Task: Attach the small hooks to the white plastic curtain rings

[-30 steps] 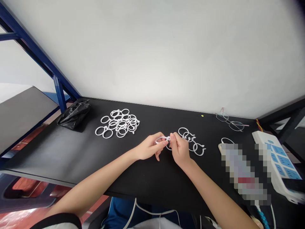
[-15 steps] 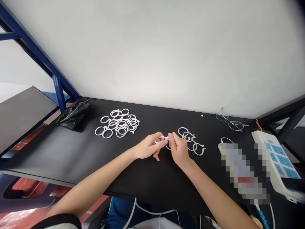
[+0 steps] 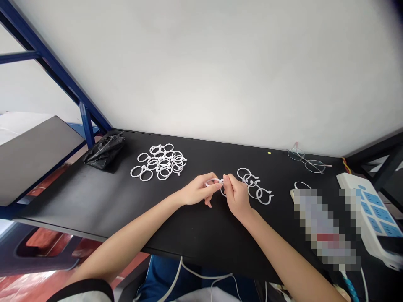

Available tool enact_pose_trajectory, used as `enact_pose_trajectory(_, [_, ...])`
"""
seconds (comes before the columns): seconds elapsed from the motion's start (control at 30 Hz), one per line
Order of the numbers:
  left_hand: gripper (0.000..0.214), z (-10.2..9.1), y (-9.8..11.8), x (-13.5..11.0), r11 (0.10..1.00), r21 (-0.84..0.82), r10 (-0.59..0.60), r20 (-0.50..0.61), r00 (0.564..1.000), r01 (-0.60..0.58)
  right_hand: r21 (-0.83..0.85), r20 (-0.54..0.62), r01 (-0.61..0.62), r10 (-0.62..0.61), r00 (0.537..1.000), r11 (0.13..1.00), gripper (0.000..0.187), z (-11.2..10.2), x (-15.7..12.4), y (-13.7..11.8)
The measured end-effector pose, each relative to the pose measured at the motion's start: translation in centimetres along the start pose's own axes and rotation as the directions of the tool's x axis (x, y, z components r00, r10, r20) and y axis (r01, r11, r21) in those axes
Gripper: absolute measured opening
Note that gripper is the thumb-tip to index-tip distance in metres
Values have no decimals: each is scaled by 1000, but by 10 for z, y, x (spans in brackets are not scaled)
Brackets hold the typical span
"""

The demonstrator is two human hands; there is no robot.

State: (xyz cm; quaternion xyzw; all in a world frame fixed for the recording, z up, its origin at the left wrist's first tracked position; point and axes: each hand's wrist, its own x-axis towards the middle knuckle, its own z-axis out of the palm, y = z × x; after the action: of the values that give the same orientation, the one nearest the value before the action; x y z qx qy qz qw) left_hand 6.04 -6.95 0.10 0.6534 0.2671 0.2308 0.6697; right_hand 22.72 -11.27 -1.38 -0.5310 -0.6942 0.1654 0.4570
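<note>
Over the middle of the black table, my left hand [image 3: 199, 189] pinches a white plastic curtain ring [image 3: 211, 181] between thumb and fingers. My right hand [image 3: 236, 193] is closed at the ring's right end, its fingertips meeting my left thumb. Part of another white loop [image 3: 223, 191] hangs between the hands; my right fingers cover the rest. Just right of my right hand lie several white rings [image 3: 263, 203], opened at their knobbed ends. Farther left is a larger pile of white rings [image 3: 164, 162], many overlapping and seemingly closed.
A crumpled black plastic bag [image 3: 105, 151] sits at the table's back left. Eyeglasses [image 3: 305, 160] lie near the wall at the back right. A blurred-out phone-like device [image 3: 324, 228] with a cable and a white power strip [image 3: 370, 209] occupy the right side.
The view has shifted slightly, so the table's contents appear a little farther right. Both hands keep nearly the same grip at the ring's joint.
</note>
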Motion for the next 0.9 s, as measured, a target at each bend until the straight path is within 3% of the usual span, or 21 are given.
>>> enact_pose_trajectory(0.3, [39,-6,-5,4,979,188,103,-102,989,-83,96,-70,-28,35,997,995,37,4,-2,-4])
enact_pose_trajectory(0.47, [38,-16,-13,7,945,320,150,-243,958,-66,0,-250,128,-124,960,992,20,-4,4,-6])
enact_pose_trajectory(0.53, [36,-21,-13,7,909,415,190,-304,934,-50,-128,-287,114,-147,947,985,14,-7,8,0])
enact_pose_trajectory(0.6, [33,-25,-11,6,802,597,268,-345,899,-10,-291,-273,30,-113,955,956,16,-10,13,10])
enact_pose_trajectory(0.7, [30,-30,-4,3,549,828,377,-366,851,113,-458,-251,-107,-13,968,883,36,-14,19,27])
enact_pose_trajectory(0.9, [34,-43,-1,-1,210,925,478,-379,792,316,-616,-135,-294,269,954,731,57,-23,23,41])
